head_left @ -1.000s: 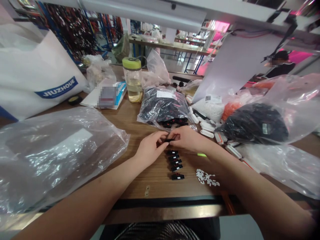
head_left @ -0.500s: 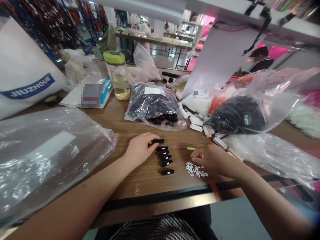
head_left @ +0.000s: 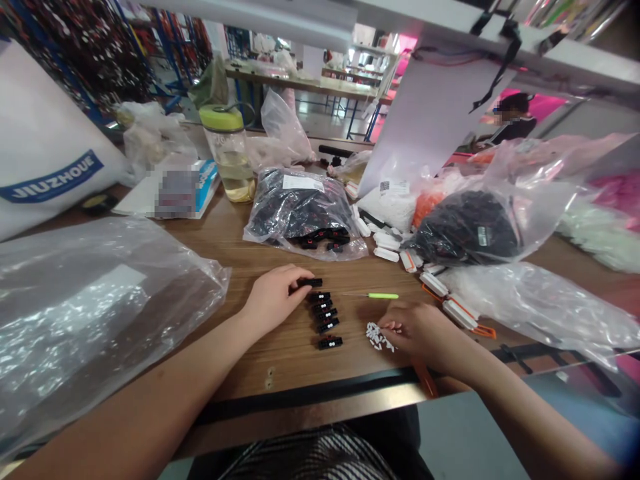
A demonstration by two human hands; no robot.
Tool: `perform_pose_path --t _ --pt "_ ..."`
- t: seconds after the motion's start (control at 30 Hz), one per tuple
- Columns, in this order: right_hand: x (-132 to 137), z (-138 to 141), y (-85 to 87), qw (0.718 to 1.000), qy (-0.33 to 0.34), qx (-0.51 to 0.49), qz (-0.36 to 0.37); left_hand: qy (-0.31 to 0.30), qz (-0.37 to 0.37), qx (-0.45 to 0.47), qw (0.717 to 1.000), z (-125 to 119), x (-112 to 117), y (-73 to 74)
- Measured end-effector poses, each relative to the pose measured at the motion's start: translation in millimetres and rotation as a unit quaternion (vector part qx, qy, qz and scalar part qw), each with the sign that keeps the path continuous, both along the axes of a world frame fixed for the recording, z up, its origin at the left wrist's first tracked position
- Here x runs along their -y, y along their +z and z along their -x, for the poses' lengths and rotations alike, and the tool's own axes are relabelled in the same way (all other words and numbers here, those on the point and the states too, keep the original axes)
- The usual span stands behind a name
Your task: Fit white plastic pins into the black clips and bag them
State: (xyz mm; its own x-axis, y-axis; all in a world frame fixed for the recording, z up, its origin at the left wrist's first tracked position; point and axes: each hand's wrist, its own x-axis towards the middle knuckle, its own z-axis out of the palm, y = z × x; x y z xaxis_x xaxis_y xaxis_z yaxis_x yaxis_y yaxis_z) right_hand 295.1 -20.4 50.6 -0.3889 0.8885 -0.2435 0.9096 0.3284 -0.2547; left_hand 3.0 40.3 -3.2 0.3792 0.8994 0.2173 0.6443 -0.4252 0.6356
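Note:
My left hand (head_left: 273,300) rests on the wooden table with its fingertips on a small black plastic connector (head_left: 310,283). A short column of similar black connectors (head_left: 325,317), each with white dots, lies just to its right. My right hand (head_left: 417,331) has its fingertips at a small heap of white plastic pieces (head_left: 377,337), partly covering it. Whether those fingers pinch a piece is hidden. A thin pick with a green handle (head_left: 373,295) lies above my right hand, apart from both hands.
A clear bag of black connectors (head_left: 300,217) lies ahead. A large plastic sheet or bag (head_left: 95,313) fills the left. At right are a bag of black items (head_left: 465,230) and white-and-orange parts (head_left: 453,310). A drink bottle (head_left: 230,157) stands at the back.
My right hand has moved left and onto the white pieces, covering part of the heap. My left hand stays on the black connector. The whole view has shifted slightly.

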Motion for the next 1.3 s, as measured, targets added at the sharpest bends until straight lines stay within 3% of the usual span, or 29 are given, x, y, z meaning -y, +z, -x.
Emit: perform_pose_path --t 0.23,0.47,0.83,1.03,1.17,1.3 --pt "-4 8 -4.6 0.993 0.036 0.066 -0.093 0.003 0.003 0.003 1.000 0 0 1.0" --pt "-5 6 4.7 0.995 0.058 0.059 -0.059 0.007 0.008 0.010 1.000 0 0 0.2" --pt "-10 13 -3.5 0.989 0.065 0.084 -0.102 0.008 0.007 0.008 1.000 0 -1 -1.3" --pt "-14 7 6.1 0.988 0.063 0.100 -0.097 0.008 0.008 0.010 1.000 0 0 -0.6" --pt "-11 1 8.5 0.994 0.034 0.083 -0.058 0.011 0.011 0.017 1.000 0 0 0.2" --pt "-7 -5 4.9 0.996 -0.023 0.052 -0.068 0.009 0.005 0.022 1.000 0 -1 -2.9"
